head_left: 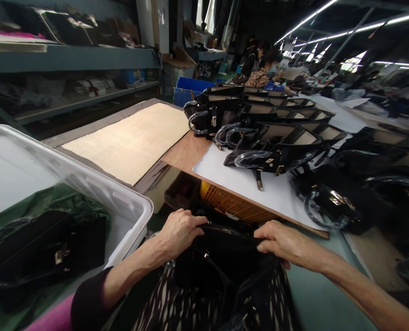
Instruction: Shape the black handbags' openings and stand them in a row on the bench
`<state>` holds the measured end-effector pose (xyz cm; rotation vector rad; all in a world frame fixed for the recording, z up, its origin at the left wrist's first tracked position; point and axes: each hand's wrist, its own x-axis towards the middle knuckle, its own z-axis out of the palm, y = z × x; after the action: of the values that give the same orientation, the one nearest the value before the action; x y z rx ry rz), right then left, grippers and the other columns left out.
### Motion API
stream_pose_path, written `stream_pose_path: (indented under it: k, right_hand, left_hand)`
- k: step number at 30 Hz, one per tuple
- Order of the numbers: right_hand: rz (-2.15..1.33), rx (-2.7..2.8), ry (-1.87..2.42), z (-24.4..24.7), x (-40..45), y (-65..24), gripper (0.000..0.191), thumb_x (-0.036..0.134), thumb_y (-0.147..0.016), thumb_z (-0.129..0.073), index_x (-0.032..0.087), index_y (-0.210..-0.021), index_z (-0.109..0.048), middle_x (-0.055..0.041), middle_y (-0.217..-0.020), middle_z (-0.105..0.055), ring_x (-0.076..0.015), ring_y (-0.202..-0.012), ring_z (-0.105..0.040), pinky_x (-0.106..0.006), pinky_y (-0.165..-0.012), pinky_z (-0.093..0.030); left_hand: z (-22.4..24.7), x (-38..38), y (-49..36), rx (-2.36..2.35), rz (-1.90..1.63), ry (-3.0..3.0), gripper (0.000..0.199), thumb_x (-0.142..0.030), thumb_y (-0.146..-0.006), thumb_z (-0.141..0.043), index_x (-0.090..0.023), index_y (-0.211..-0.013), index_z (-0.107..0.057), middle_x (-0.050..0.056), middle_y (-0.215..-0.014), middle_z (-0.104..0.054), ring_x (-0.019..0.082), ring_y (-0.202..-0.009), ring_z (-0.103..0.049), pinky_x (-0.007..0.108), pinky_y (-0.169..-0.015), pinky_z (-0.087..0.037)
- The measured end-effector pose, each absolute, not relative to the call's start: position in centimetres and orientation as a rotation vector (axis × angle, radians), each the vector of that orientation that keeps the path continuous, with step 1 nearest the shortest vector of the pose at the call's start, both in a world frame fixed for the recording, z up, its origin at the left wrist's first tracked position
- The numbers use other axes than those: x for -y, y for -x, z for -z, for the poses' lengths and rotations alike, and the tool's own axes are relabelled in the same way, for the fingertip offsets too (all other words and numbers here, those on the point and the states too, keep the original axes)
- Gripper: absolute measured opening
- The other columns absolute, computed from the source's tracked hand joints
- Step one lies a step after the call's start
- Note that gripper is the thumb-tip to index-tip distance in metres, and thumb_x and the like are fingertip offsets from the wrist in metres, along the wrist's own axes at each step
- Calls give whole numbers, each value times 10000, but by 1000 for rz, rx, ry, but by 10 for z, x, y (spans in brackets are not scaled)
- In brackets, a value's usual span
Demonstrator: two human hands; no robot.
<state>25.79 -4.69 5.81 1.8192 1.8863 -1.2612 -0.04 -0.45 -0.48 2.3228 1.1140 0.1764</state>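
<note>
Much of the bag (230, 248) is lost to me, black fabric sinking into shadow, with its lowest part out of sight over the patterned cloth (163, 299) on the person's front. I cannot see down into it, and some fingers of each hand are hidden by the fabric. At the table's right edge the dark bags (356, 197) blur together, so I cannot count them, and a co-worker (256, 79) past the table's far edge is half covered by clutter.

The bag hangs between the two hands, just short of the table's (190, 149) front edge. The left hand (178, 234) pinches one end of its top rim; the right hand (282, 239) grips the other end, so the rim stretches across between them. A small gold fitting (206, 254) shows below the rim, nearer the left hand.

By the left forearm stands a white bin (137, 202), its rounded corner close to that hand. Inside, a green liner (70, 197) lies around another black bag with a gold lock (59, 256). Under the table's front edge sit an orange crate (237, 202) and a dark box (173, 195), their contents too dim to tell. Beyond the far edge is a blue bin (187, 94). On the tabletop, open bags (287, 151) with pale insides crowd together on white paper (213, 168)
</note>
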Motion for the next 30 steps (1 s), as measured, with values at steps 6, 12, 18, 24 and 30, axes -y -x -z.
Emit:
stream_pose_path:
  k: [6,12,18,24,30]
  right_hand:
    - [1211,-1942,-1845,-64,44,-250,104,221,-697,-461,175,-630,-526,22,-664,-475,-68,-451,-493,-164,-441,-374]
    - [1230,-1940,-1834,-62,43,-250,94,206,-673,-462,178,-583,-472,44,-538,-422,-75,-429,-466,-164,-416,-341]
    - [1220,-1937,-1853,-62,40,-249,85,205,-670,-464,184,-587,-458,47,-518,-433,-79,-437,-475,-162,-418,-331]
    - [1231,-1933,-1852,-67,40,-245,124,201,-680,-450,175,-562,-424,53,-494,-431,-60,-401,-447,-163,-417,-301]
    - [1162,-1955,-1834,-71,38,-239,152,211,-687,-449,172,-545,-412,52,-483,-414,-61,-407,-422,-183,-439,-279]
  left_hand:
    - [8,1,-29,-865,-247,-2371,169,-254,-786,-536,-197,-906,-639,22,-800,-652,163,-762,-584,214,-666,-398]
    - [17,-7,-39,-907,-275,-2029,149,-247,-712,-582,-184,-818,-665,-28,-649,-609,120,-631,-533,189,-571,-358]
    - [16,-13,-42,-905,-213,-1810,118,-217,-644,-605,-159,-739,-644,-49,-603,-565,98,-583,-487,182,-515,-319]
    - [6,-9,-47,-883,-271,-1961,130,-223,-689,-560,-194,-772,-656,-40,-626,-578,112,-618,-509,181,-556,-339]
    - [7,-13,-53,-845,-240,-2045,164,-285,-708,-555,-203,-775,-680,-17,-692,-625,132,-668,-534,191,-615,-360]
